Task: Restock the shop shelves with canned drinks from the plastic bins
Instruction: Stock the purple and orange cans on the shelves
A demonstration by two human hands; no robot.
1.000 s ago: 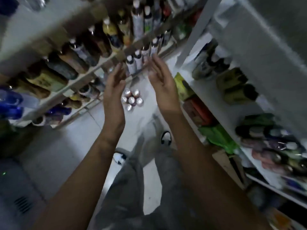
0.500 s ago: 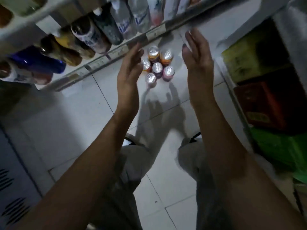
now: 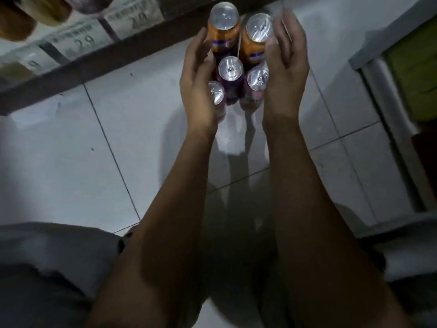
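Note:
Several drink cans stand close together on the white tiled floor point(image 3: 118, 162). Two orange cans point(image 3: 223, 27) are at the far side, next to the shelf base. Purple and pink cans point(image 3: 230, 74) stand nearer to me. My left hand point(image 3: 198, 86) lies along the cluster's left side with its fingers nearly straight, and it covers part of the nearest left can point(image 3: 216, 92). My right hand point(image 3: 287, 67) cups the right side, thumb beside the right orange can point(image 3: 257, 29). Whether the palms touch the cans is unclear.
A dark shelf edge with price labels point(image 3: 82, 41) runs across the upper left, with bottles point(image 3: 14, 22) above it. A white shelf post point(image 3: 387, 114) and green packaging point(image 3: 416, 67) stand at the right. My knees in grey trousers point(image 3: 47, 268) fill the bottom.
The view has dropped much closer to the floor. Both hands have come down and closed in on either side of the can cluster, which now appears far larger.

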